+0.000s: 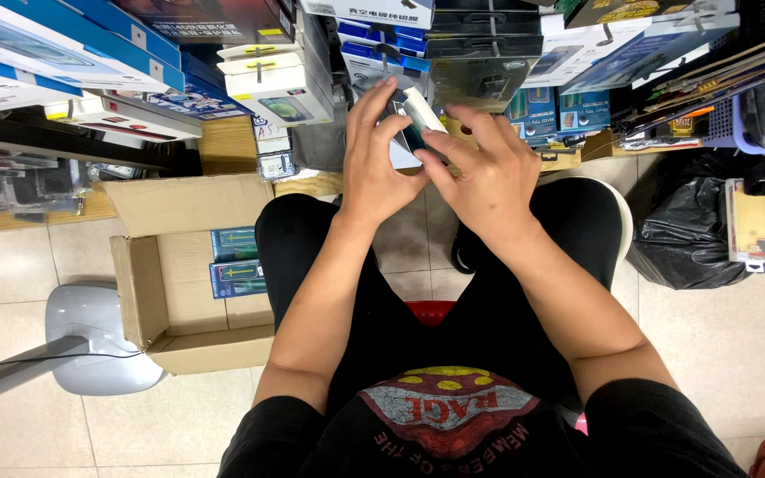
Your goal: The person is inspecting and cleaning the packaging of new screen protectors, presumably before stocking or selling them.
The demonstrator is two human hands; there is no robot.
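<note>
A small flat package (418, 119), white with a dark teal panel, sits tilted between both hands above the knees. The left hand (378, 159) grips its left edge with curled fingers; the right hand (484, 173) pinches its near right corner. To the left, one open cardboard box (166, 283) on the floor holds two teal packets (235, 261).

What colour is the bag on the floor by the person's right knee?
The bag is glossy black plastic, seen in the head view.
</note>
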